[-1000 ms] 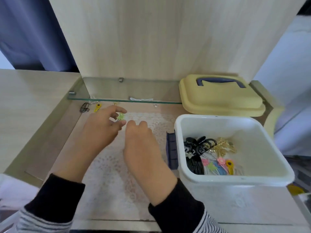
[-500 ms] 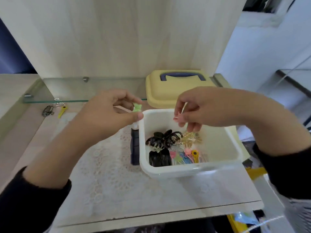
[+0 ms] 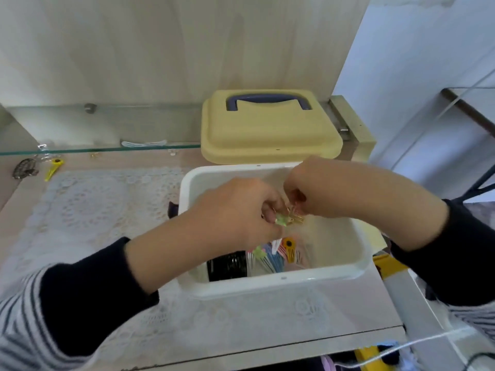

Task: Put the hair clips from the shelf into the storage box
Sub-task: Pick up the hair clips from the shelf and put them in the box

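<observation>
Height matters: lower your left hand [image 3: 235,210], pinching the pale-green plastic hair clip [image 3: 281,219], into the white plastic box [image 3: 270,284] beneath it; the hold of your curled right hand [image 3: 326,191] is hidden.

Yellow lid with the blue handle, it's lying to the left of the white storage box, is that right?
Not to the left. The head view shows the yellow lid with the blue handle lying behind the white storage box, on its far side from the person.
</observation>
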Demonstrator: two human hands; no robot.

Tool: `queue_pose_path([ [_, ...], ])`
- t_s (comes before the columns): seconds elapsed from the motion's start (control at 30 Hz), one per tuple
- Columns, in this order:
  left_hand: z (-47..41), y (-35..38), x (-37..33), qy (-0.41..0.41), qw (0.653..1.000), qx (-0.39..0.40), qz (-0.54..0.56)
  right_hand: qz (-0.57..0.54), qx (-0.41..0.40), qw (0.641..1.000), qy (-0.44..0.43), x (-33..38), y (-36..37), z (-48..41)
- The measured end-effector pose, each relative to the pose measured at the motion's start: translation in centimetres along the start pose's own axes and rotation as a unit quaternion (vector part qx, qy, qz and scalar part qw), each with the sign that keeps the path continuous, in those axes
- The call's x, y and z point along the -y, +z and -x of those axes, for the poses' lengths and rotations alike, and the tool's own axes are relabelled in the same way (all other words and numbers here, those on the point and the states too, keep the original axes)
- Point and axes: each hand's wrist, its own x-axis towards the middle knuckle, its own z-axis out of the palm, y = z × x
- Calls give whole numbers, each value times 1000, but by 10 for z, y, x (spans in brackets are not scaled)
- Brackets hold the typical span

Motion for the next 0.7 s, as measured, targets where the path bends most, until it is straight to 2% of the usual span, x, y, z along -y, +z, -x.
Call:
queue_pose_path([
  [0.07, -8, 6, -4, -1, 998, 18, -54, 32, 23, 999, -1, 0, 5, -4],
  [0.17, -13, 12, -9, 13, 992, 39, -120, 24, 63, 997, -21, -1, 10, -8],
  [0.27, -16, 16, -8, 20, 981, 77, -177, 22, 39, 998, -35, -3, 14, -8],
  [0.4, -15, 17, -3, 11, 975, 121, -185, 38, -6, 998, -42, -3, 20, -10],
  [0.57, -12, 9, -1, 17, 981, 80, -176, 25, -9, 999, -42, -7, 23, -12],
  [0.7, -13, -4, -1, 27, 974, 34, -220, -3, -2, 1000, -16, -8, 19, -10],
])
